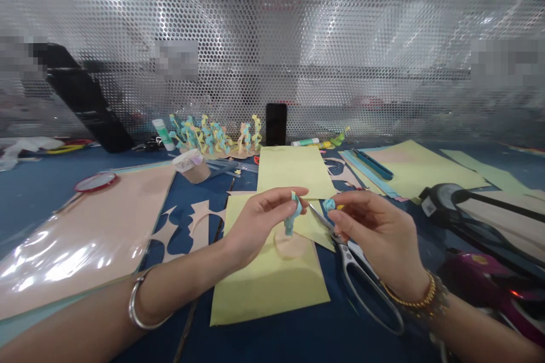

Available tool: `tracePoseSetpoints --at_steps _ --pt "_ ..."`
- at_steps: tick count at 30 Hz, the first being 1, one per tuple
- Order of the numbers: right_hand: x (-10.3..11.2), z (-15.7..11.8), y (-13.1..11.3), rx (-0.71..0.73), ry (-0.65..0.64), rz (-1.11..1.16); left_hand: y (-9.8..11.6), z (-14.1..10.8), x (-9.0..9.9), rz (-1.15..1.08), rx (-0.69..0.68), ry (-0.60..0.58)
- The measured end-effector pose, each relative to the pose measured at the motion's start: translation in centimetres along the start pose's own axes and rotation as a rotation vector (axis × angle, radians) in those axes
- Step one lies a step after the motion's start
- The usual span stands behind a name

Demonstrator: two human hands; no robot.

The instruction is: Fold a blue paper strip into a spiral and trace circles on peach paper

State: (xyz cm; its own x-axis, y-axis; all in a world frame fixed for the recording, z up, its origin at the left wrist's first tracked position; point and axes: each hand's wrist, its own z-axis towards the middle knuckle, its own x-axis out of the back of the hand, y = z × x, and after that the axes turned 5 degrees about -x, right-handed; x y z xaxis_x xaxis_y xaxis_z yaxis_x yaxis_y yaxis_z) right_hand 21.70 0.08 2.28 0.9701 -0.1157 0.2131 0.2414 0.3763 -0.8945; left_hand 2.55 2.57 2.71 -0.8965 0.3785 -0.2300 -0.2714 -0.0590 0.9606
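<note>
My left hand [264, 215] pinches a curled blue paper strip [292, 219] that hangs over a small round pink paper piece [289, 245]. To its right, my right hand [374, 227] grips a small rolled piece of blue paper [329, 205] between thumb and fingers. The two hands are apart. Beneath them lies a yellow sheet [268, 289] on the blue table. Scissors [361, 278] lie beside and partly under my right hand, their blades pointing up and left.
Paper curls [213, 136] stand at the back, near a phone [276, 123] and a cup [192, 167]. Pink paper [102, 221] lies left, cut scraps [198, 229] beside it. On the right are a black-framed object [443, 204] and a magenta tool [481, 278].
</note>
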Motion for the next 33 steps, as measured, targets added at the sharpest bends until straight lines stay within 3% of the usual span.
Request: tracePoseSetpoints --at_steps 8,33 --pt "-0.05 -0.05 0.09 -0.001 -0.001 -0.004 -0.75 0.02 0.17 0.018 0.0 0.041" --pt "0.01 -0.06 0.22 -0.005 -0.012 0.001 -0.17 -0.12 0.07 0.188 -0.029 0.082"
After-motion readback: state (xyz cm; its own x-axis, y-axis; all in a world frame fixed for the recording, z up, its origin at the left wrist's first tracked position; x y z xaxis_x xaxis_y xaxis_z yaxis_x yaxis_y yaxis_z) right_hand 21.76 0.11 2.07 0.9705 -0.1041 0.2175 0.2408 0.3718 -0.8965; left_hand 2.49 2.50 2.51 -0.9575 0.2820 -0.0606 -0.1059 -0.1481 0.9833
